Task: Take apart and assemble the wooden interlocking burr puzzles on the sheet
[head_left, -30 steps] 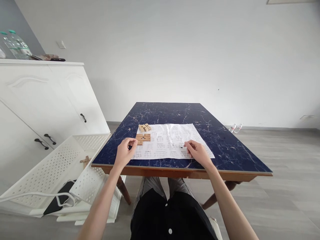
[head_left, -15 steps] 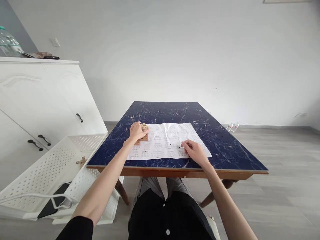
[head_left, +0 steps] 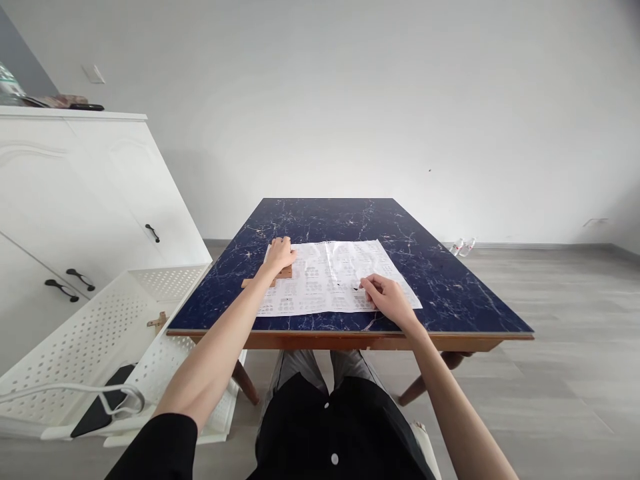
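Note:
A large printed paper sheet lies creased on the dark blue marbled table. My left hand is closed over the sheet's far left part, its fingers bent down and whatever is under them hidden. Just below that hand a brown wooden piece shows, with a flat lighter wooden strip partly behind my wrist. My right hand rests on the sheet's right part with fingers curled and pressed together. Beside its fingertips is a tiny black mark or bit, too small to name.
To the left stand a white cabinet and a white perforated basket holding a small wooden piece and a dark flat item. Two clear bottles are on the floor by the wall. The table's front edge is close to my body.
My left hand has closed further over the light wooden pieces that showed by its fingers, now hidden. My right hand keeps its place on the sheet. The view has shifted slightly.

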The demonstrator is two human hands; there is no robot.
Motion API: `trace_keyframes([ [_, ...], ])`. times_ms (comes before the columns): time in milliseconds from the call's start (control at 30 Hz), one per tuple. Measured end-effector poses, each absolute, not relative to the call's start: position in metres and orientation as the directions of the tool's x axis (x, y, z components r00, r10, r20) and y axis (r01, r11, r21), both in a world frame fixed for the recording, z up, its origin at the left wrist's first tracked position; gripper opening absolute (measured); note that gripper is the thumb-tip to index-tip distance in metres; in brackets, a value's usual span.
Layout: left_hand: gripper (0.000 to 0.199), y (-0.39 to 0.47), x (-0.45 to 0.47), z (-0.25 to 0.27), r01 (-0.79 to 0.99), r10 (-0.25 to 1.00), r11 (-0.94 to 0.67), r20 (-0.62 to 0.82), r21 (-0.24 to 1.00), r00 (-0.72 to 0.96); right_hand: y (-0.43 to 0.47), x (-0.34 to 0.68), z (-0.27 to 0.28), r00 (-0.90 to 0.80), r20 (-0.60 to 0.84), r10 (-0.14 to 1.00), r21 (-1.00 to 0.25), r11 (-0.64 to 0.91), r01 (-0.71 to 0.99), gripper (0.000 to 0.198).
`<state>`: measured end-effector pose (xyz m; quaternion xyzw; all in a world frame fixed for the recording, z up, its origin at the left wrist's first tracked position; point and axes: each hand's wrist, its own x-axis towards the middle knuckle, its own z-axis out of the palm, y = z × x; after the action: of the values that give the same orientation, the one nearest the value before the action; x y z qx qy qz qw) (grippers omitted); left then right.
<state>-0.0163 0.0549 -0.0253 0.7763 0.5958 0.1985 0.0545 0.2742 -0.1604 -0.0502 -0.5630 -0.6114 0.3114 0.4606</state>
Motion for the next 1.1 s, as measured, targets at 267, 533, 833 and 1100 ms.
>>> trace_keyframes([
  [267,0.038,0.040,0.002,-0.011,0.819,0.919,-0.375,0.286,0.434,0.269,-0.160,0.274,-0.052,0.062,0.206,0.977,-0.901,0.165,0.400,0.054],
  [533,0.072,-0.040,0.034,0.000,0.620,0.840,-0.532,0.268,0.576,0.472,-0.162,0.274,-0.048,0.050,0.208,0.977,-0.902,0.172,0.395,0.054],
  [833,0.062,-0.109,0.039,-0.015,0.522,0.758,-0.623,0.282,0.583,0.588,-0.158,0.275,-0.045,0.043,0.178,0.983,-0.908,0.147,0.392,0.051],
  [1100,0.057,-0.130,0.027,-0.024,0.548,0.794,-0.575,0.253,0.608,0.553,-0.176,0.271,-0.044,0.050,0.083,0.995,-0.915,0.056,0.399,0.036],
])
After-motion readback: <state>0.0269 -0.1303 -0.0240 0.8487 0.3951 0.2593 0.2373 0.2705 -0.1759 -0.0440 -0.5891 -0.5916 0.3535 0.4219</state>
